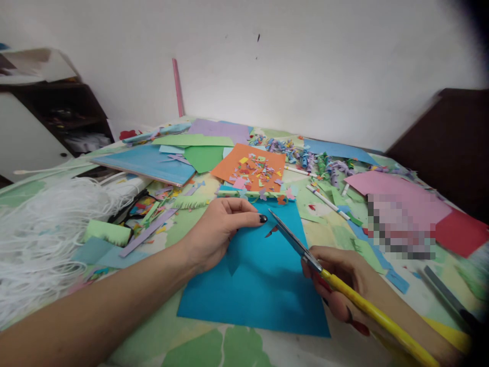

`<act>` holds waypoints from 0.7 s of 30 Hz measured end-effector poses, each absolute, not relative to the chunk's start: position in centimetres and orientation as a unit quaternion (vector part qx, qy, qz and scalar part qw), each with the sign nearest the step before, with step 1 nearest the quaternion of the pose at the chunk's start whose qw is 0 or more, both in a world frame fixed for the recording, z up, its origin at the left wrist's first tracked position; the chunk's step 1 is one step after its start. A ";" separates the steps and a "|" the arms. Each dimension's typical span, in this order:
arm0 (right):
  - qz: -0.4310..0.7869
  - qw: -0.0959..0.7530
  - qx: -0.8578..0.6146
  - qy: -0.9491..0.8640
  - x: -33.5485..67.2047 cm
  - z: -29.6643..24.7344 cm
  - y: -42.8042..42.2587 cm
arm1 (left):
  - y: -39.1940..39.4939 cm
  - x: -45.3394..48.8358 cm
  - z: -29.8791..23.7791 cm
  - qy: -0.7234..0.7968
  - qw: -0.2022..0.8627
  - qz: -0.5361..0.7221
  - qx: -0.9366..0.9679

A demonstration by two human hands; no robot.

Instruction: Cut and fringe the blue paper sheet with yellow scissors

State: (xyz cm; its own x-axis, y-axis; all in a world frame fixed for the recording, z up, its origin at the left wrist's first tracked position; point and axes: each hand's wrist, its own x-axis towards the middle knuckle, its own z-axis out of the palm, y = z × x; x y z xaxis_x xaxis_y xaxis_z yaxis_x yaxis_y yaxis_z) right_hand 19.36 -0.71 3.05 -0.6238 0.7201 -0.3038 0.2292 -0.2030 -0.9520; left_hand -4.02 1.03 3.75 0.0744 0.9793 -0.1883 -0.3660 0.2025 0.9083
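A blue paper sheet (263, 285) lies on the table in front of me. My left hand (217, 229) rests on its upper left part, fingers curled and pinched with dark-painted nails, pressing the sheet down. My right hand (344, 285) grips yellow-handled scissors (305, 250); their closed blades point up and left over the sheet, toward a small red scrap (272, 232) lying on the blue paper near my left fingertip.
An orange sheet (250, 168) covered in paper bits lies beyond. Green, purple, pink (393, 191) and red (460, 232) sheets, markers (324, 199), curled strips and a blue-covered board (147, 163) crowd the table. White strands (42, 229) pile at left. A dark shelf stands at far left.
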 end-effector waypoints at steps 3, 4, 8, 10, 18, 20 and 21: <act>0.659 0.187 -0.401 -0.608 19.3 3.2 -0.7 | 0.9 -4.0 3.9 0.437 0.643 0.523 0.350; 0.658 0.187 -0.401 -0.609 19.3 3.2 -0.7 | 0.9 -4.1 3.9 0.437 0.644 0.522 0.350; 0.672 0.195 -0.384 -0.602 19.4 2.7 -0.7 | 0.8 -4.1 3.9 0.434 0.645 0.521 0.351; 0.673 0.199 -0.376 -0.605 19.5 2.4 -0.6 | 0.8 -4.1 3.8 0.434 0.646 0.521 0.351; 0.639 0.193 -0.400 -0.628 19.5 2.5 -0.6 | 0.8 -4.1 3.9 0.434 0.652 0.519 0.342; 0.635 0.192 -0.403 -0.630 19.5 2.6 -0.5 | 0.8 -4.1 4.0 0.436 0.650 0.520 0.342; 0.634 0.192 -0.403 -0.632 19.5 2.6 -0.5 | 0.8 -4.1 4.0 0.437 0.649 0.520 0.343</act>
State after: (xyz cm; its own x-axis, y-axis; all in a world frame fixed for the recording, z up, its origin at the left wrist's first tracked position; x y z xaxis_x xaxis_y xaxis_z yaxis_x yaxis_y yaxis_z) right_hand 19.49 -0.53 2.58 -0.6006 0.7531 -0.2685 0.2662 -0.1283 -0.9553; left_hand -4.09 0.82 4.02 0.0772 0.9743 -0.2116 -0.3752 0.2250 0.8992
